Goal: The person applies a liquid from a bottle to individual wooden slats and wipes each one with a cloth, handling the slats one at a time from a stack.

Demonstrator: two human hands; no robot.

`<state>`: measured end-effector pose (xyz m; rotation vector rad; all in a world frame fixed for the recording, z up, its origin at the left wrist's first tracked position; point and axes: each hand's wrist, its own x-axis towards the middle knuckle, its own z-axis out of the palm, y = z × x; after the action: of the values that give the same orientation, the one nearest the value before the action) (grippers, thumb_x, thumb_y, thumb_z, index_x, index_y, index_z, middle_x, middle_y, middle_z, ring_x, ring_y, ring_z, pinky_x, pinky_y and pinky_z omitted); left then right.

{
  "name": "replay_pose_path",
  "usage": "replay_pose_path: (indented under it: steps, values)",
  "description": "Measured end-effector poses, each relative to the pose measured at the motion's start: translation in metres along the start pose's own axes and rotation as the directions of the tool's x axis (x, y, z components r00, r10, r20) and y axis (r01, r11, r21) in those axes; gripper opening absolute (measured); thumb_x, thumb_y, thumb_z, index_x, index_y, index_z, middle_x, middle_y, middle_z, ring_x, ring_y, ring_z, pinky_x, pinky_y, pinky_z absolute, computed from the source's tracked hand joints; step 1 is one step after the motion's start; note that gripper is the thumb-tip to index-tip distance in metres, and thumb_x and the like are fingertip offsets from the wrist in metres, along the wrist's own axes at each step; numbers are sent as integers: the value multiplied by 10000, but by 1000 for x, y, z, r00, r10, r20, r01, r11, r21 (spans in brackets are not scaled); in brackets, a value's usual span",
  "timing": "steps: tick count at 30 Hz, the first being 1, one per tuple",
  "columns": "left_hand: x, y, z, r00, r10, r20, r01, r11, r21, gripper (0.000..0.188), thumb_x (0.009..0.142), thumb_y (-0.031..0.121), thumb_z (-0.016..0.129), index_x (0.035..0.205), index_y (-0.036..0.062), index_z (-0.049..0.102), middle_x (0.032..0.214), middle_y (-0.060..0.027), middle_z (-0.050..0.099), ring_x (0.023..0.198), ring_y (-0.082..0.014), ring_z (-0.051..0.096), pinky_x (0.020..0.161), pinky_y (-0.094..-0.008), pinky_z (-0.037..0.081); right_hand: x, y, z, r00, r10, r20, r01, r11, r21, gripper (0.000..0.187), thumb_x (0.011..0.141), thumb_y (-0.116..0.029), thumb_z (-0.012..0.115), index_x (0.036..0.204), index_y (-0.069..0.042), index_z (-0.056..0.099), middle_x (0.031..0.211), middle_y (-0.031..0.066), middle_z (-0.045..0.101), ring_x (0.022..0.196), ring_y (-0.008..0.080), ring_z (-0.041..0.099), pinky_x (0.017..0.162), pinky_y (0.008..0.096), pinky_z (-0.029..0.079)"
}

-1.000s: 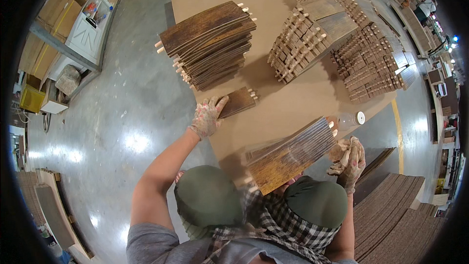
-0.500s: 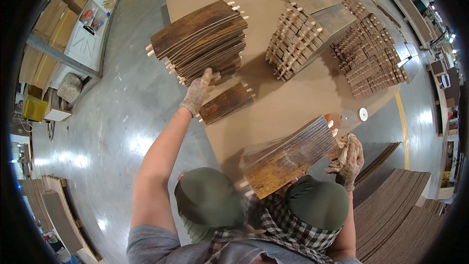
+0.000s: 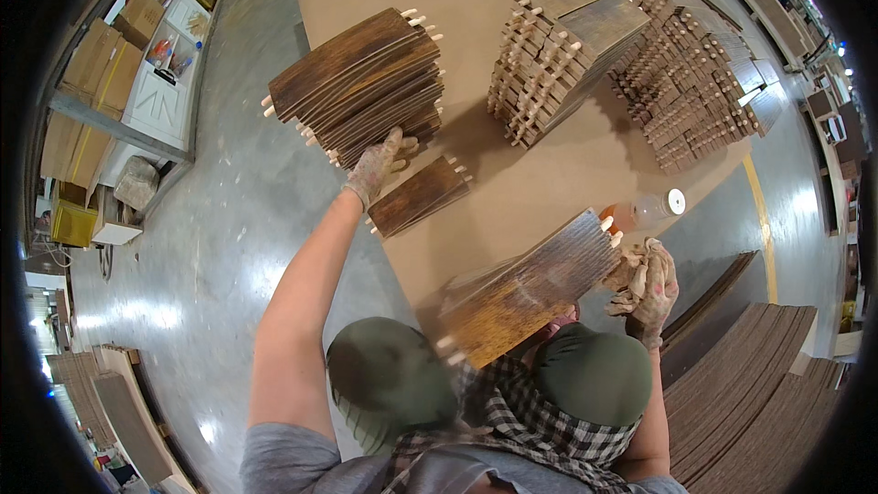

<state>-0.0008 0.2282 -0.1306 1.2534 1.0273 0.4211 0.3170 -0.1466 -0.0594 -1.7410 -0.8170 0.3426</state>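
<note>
A tall stack of dark brown wooden boards with pale dowels at their ends stands at the far left of the brown sheet. At its foot is my left hand, gloved, fingers stretched out and apart near the lowest boards. Beside that hand lies a low pile of dark boards. Nearer to me, a glossy brown board with dowels slants over other boards. Off its right end, my gloved right hand is closed on a crumpled tan rag.
A clear jar with a white lid and orange liquid stands right of the near board. Several dowelled stacks fill the back right. Long brown boards lie at the lower right. Olive-green rounded shapes sit low in front.
The view has shifted slightly, and the stacks sit a little further left in it. My left hand stays by the stack's foot; my right hand keeps the rag beside the near board.
</note>
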Motion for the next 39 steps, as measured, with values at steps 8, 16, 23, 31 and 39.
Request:
replay_pose_path:
  steps: [8,16,23,31,39]
  values:
    - [6,7,5,999,17,-52,-19,999,-40,761,1010,625,419,1337,-42,584,1420,-157,556,1335,-254,501,1106,-390,422,-1,23,-6,973,228,-29,-202,911,360,326,915,4,572,1236,54,602,1229,187,606,1131,320,607,956,373,516]
    - [25,-22,-20,975,-219,-22,179,729,661,506,1049,422,476,1301,-2,592,1310,-108,633,1143,-169,632,983,-306,498,0,9,-6,961,-259,95,276,881,-384,360,890,3,591,1247,51,600,1233,198,606,1139,337,602,956,381,508]
    - [35,-83,-49,920,366,139,-336,559,758,497,1061,436,424,1203,25,665,1008,-96,718,842,-187,638,849,-324,489,1,18,-7,959,-264,101,282,885,-370,319,950,-67,522,1234,43,618,1247,188,608,1114,316,620,956,377,506]
    - [26,-56,-46,922,309,232,-276,107,955,504,1070,410,398,1351,35,582,1076,-97,734,940,-236,661,933,-342,480,0,20,-3,997,-73,20,74,995,-66,291,982,-76,510,1208,65,627,1240,168,617,1105,238,624,941,337,505]
    - [57,-98,-77,912,338,234,-314,207,927,482,1078,346,313,1414,77,531,1371,-198,585,1283,-336,543,1084,-390,414,4,15,7,983,-149,103,166,970,-178,278,955,-43,534,1192,60,635,1220,187,628,1103,285,627,947,352,503]
